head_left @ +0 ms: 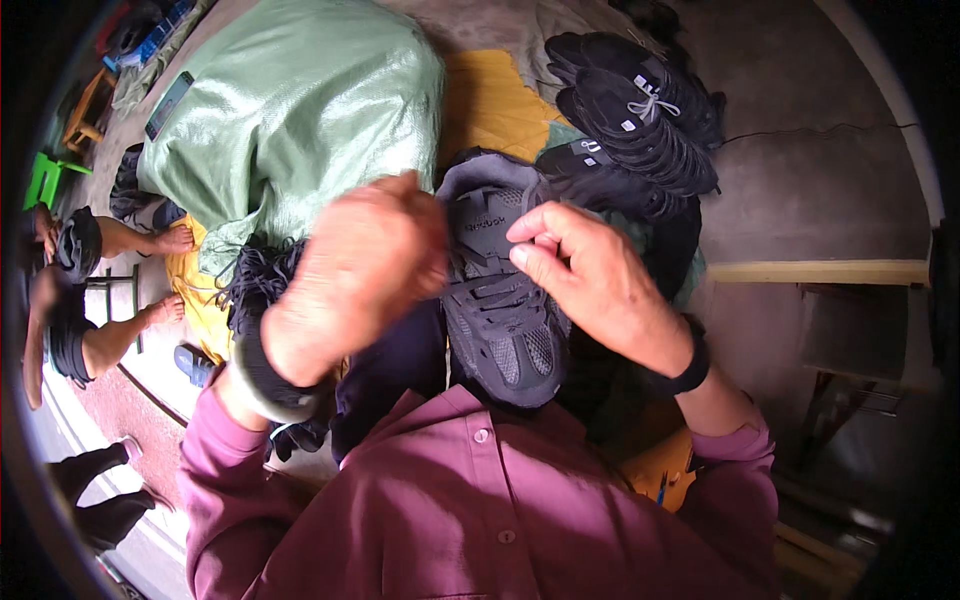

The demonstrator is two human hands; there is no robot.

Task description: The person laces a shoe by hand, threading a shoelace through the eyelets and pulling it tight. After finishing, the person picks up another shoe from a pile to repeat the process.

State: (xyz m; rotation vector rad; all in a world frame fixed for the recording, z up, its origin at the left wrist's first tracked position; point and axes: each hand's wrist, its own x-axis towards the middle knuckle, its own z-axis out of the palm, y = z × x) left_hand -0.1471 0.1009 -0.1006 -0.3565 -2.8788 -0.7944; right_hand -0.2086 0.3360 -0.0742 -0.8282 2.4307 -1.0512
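A black lace-up sneaker (510,345) rests in my lap with its toe toward me and its heel away. Black laces (490,290) cross over its front below the tongue. Over the shoe's right side, my right hand (585,265) has thumb and forefinger bent close together beside the tongue; anything thin between them cannot be made out. My left hand (365,255) is closed and blurred by motion, raised at the shoe's left edge, and what its fingers hold is hidden. A bundle of black laces (262,280) hangs beside my left wrist.
A large pale green sack (310,100) stands ahead on the left, with a phone (170,105) on it. Stacked black shoe uppers (640,120) lie ahead on the right. Another person's bare legs (125,335) and a green stool (48,182) are at far left.
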